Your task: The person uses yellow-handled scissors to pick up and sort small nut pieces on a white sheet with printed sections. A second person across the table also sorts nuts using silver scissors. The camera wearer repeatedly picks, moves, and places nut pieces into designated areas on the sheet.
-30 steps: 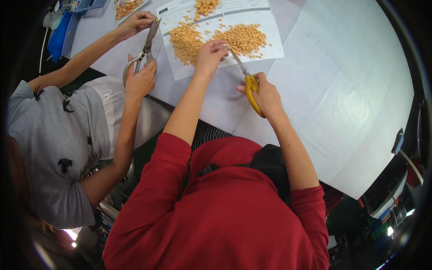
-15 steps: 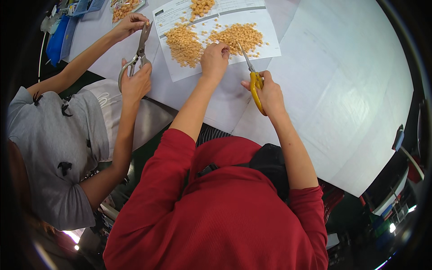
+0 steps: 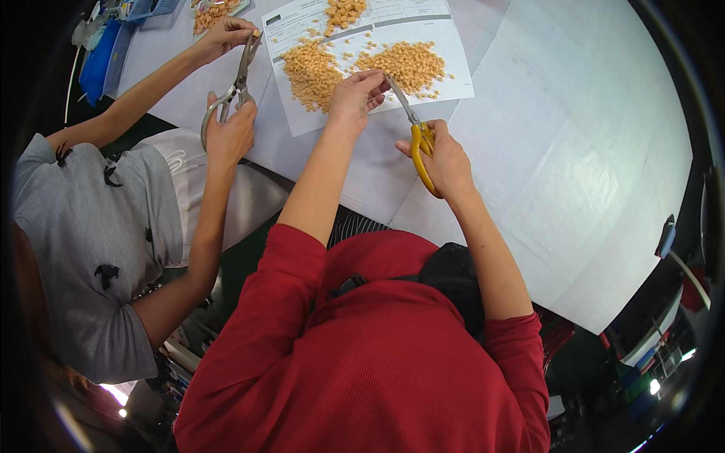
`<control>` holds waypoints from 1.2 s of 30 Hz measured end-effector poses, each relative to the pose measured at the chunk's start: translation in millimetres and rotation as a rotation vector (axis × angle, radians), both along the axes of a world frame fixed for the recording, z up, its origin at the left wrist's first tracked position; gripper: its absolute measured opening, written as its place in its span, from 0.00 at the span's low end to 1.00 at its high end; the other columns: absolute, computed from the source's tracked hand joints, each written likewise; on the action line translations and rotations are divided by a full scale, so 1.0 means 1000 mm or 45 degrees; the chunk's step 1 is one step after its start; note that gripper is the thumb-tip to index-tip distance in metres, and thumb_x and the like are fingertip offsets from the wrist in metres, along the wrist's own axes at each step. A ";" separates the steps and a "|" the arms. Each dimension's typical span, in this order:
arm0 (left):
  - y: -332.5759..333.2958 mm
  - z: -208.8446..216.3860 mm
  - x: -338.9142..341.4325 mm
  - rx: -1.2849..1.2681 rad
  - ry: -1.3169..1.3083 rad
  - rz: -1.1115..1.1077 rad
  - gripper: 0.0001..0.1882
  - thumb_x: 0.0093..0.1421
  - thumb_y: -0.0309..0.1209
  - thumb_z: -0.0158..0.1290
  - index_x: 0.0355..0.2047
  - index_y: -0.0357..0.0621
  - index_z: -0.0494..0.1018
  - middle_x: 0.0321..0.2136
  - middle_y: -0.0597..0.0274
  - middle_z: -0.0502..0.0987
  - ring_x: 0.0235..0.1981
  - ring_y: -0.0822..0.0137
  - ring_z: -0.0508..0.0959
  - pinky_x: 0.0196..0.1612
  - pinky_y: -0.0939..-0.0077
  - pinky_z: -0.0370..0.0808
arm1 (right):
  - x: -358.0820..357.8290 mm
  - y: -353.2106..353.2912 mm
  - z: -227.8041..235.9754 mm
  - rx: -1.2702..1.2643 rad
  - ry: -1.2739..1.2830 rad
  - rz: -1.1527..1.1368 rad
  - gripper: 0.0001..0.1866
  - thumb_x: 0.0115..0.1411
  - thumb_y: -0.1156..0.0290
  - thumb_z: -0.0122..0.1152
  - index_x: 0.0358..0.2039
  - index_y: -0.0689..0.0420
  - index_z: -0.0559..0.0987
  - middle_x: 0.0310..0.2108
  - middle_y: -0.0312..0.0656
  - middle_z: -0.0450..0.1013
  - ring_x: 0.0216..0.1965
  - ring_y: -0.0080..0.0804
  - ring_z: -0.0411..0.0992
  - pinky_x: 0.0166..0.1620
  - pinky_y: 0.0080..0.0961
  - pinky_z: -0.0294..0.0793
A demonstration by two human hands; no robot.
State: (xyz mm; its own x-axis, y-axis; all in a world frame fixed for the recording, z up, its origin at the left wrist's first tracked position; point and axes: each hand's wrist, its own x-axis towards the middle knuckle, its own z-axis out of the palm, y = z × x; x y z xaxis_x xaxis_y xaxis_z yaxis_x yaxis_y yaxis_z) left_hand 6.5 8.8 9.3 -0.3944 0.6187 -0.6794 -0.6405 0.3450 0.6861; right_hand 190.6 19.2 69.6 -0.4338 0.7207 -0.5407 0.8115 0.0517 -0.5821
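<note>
In my right hand [image 3: 445, 160] are yellow-handled scissors [image 3: 423, 151], their blades pointing up and left. The blade tips meet the fingertips of my left hand [image 3: 358, 98], which are pinched together; whatever they hold is too small to make out. Beneath and beyond the hands lies a printed paper sheet [image 3: 457, 53]. Small orange-yellow pieces are heaped on it: a left pile [image 3: 310, 74], a right pile [image 3: 408, 63] and a far pile of larger pieces [image 3: 345, 13]. My left hand is between the left and right piles, just in front of them.
At my left a co-worker's hand [image 3: 230, 136] grips metal shears [image 3: 240, 79], the other hand [image 3: 224, 38] holding a small piece at their tip. A clear bag of orange pieces [image 3: 211, 13], blue baskets [image 3: 151, 7] and the white table [image 3: 574, 151] surround the sheet.
My left hand has drawn back slightly to the left, fingers lifted off the right pile. The scissors have swung left from that pile, bringing their tips to my left fingertips.
</note>
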 end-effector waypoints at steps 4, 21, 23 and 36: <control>0.000 0.002 0.004 -0.010 0.032 -0.015 0.08 0.58 0.27 0.56 0.38 0.42 0.74 0.33 0.65 0.79 0.35 0.71 0.78 0.35 0.80 0.73 | 0.000 -0.001 -0.004 0.078 -0.004 0.002 0.38 0.51 0.40 0.61 0.47 0.62 0.67 0.35 0.54 0.75 0.38 0.50 0.75 0.40 0.40 0.73; 0.053 -0.030 -0.097 -0.521 1.933 -0.245 0.07 0.53 0.29 0.55 0.32 0.44 0.78 0.29 0.54 0.79 0.35 0.53 0.78 0.39 0.60 0.74 | 0.006 0.009 -0.018 0.039 -0.080 -0.062 0.28 0.54 0.52 0.63 0.45 0.59 0.68 0.30 0.51 0.76 0.33 0.48 0.76 0.34 0.40 0.74; 0.057 -0.031 -0.100 -0.596 1.847 -0.315 0.06 0.54 0.29 0.54 0.32 0.47 0.78 0.29 0.55 0.79 0.35 0.53 0.78 0.39 0.60 0.75 | 0.005 0.009 -0.014 0.050 -0.075 -0.062 0.28 0.53 0.51 0.63 0.45 0.59 0.68 0.30 0.51 0.76 0.33 0.49 0.76 0.34 0.40 0.74; 0.015 0.012 -0.029 0.149 -0.089 0.028 0.12 0.57 0.30 0.56 0.41 0.40 0.76 0.30 0.67 0.75 0.30 0.73 0.73 0.34 0.80 0.72 | -0.009 0.001 0.011 0.126 0.098 -0.069 0.36 0.51 0.43 0.63 0.48 0.60 0.66 0.38 0.52 0.74 0.39 0.48 0.74 0.39 0.39 0.73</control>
